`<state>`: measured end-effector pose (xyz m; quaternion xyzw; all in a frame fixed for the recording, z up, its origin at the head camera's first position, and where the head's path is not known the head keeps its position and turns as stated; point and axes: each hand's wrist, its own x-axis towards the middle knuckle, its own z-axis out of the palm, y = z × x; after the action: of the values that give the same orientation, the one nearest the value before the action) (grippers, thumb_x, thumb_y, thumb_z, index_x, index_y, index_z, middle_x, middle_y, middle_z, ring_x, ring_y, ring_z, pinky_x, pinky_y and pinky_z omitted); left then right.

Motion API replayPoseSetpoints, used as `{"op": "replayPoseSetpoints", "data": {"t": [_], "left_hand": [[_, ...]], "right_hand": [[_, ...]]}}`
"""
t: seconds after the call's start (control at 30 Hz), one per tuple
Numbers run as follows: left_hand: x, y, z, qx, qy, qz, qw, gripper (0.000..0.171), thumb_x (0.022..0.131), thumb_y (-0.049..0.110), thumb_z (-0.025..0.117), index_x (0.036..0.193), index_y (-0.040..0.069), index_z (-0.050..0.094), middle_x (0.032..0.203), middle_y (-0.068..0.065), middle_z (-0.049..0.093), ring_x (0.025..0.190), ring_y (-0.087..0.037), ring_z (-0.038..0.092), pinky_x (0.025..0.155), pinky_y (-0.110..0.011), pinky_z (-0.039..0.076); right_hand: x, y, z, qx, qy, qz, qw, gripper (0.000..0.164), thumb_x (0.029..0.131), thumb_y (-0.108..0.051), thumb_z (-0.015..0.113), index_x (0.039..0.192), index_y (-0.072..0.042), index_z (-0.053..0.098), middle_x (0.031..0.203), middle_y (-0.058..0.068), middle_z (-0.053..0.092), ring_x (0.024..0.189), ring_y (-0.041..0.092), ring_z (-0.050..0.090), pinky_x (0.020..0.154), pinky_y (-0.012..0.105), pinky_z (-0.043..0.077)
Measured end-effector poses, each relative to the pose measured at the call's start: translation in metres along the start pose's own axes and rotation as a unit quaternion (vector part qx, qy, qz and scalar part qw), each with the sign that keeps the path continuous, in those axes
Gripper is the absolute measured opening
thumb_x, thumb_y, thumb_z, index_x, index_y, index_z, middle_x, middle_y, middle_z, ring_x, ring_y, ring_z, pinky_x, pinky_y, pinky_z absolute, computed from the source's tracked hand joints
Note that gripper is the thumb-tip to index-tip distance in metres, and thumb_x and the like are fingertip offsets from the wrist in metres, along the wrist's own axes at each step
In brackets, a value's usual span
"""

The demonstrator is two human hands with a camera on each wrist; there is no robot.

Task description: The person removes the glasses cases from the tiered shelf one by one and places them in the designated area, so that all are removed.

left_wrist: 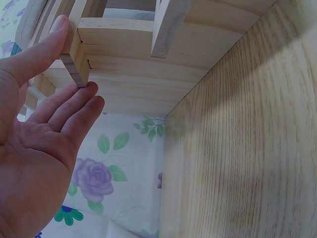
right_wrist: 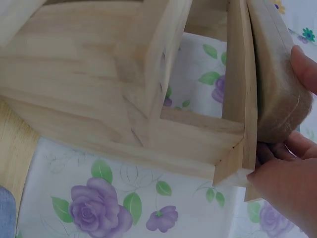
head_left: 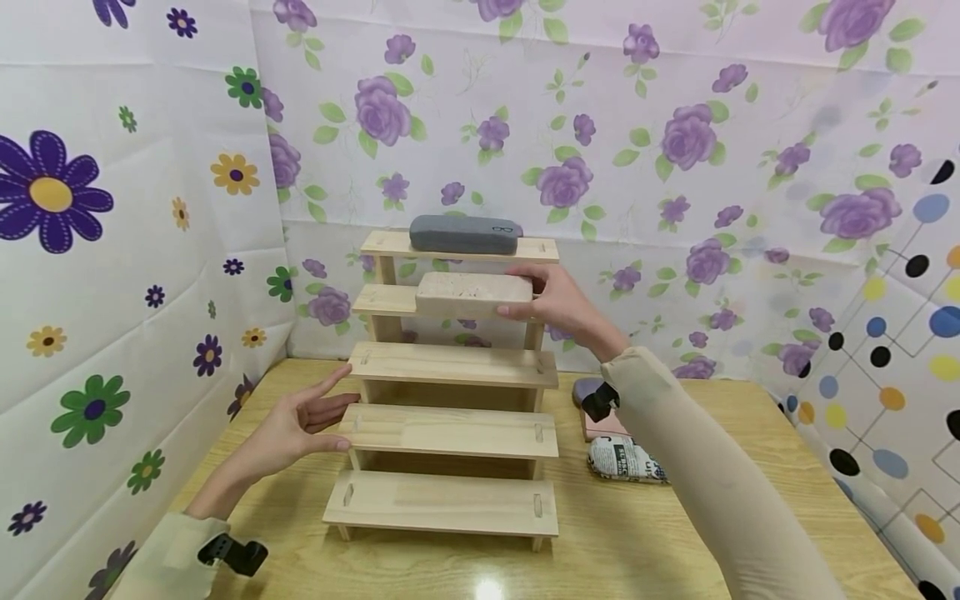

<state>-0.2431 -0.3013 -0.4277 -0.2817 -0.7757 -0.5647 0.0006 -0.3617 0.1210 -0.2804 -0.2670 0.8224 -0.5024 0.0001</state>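
Note:
A stepped wooden rack [head_left: 450,364] stands on the table, with several tiers. My right hand [head_left: 558,302] holds the right end of a beige, rounded case [head_left: 474,287], thumb in front and fingers behind. The case overlaps the second tier from the top; in the right wrist view the beige case [right_wrist: 280,74] lies close along a shelf board [right_wrist: 242,94]. My left hand [head_left: 300,425] is at the rack's left side, index fingertip and thumb touching board ends. In the left wrist view, the left hand's fingers [left_wrist: 74,106] are extended beside a board end.
A grey-blue case [head_left: 463,234] with a small glasses mark lies on the top tier. Right of the rack, partly behind my right sleeve, are a print-patterned pouch [head_left: 622,460], a pink item [head_left: 602,427] and a bluish-grey item [head_left: 585,388]. Flower-patterned sheets [head_left: 480,108] hang behind the table.

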Motion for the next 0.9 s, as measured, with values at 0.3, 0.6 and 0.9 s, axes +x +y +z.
{"op": "replayPoseSetpoints", "data": {"t": [0.3, 0.6, 0.9], "left_hand": [[0.000, 0.000, 0.001, -0.007, 0.000, -0.008, 0.9999, 0.105, 0.086, -0.003, 0.085, 0.169, 0.014, 0.025, 0.152, -0.033, 0.047, 0.137, -0.024, 0.054, 0.105, -0.033, 0.052], [0.001, 0.000, 0.000, -0.010, -0.003, -0.004, 0.9999, 0.105, 0.086, -0.005, 0.084, 0.170, 0.014, 0.024, 0.152, -0.033, 0.048, 0.137, -0.023, 0.054, 0.105, -0.031, 0.052], [0.001, 0.000, 0.001, -0.011, -0.002, -0.005, 0.9999, 0.105, 0.086, -0.005, 0.085, 0.170, 0.015, 0.024, 0.152, -0.033, 0.047, 0.138, -0.021, 0.054, 0.104, -0.030, 0.052]], "right_hand": [[-0.006, 0.004, 0.008, 0.049, 0.029, -0.006, 0.998, 0.067, 0.088, -0.018, 0.088, 0.147, -0.005, 0.059, 0.127, 0.014, 0.067, 0.110, 0.030, 0.065, 0.091, 0.042, 0.057], [-0.009, 0.004, 0.009, 0.088, 0.041, -0.011, 0.995, 0.066, 0.088, -0.012, 0.088, 0.147, -0.006, 0.060, 0.128, 0.016, 0.067, 0.111, 0.030, 0.065, 0.090, 0.036, 0.058], [-0.015, 0.004, 0.008, 0.120, 0.044, -0.023, 0.992, 0.065, 0.087, -0.009, 0.087, 0.147, -0.006, 0.060, 0.127, 0.016, 0.066, 0.108, 0.029, 0.065, 0.086, 0.032, 0.059]]}}
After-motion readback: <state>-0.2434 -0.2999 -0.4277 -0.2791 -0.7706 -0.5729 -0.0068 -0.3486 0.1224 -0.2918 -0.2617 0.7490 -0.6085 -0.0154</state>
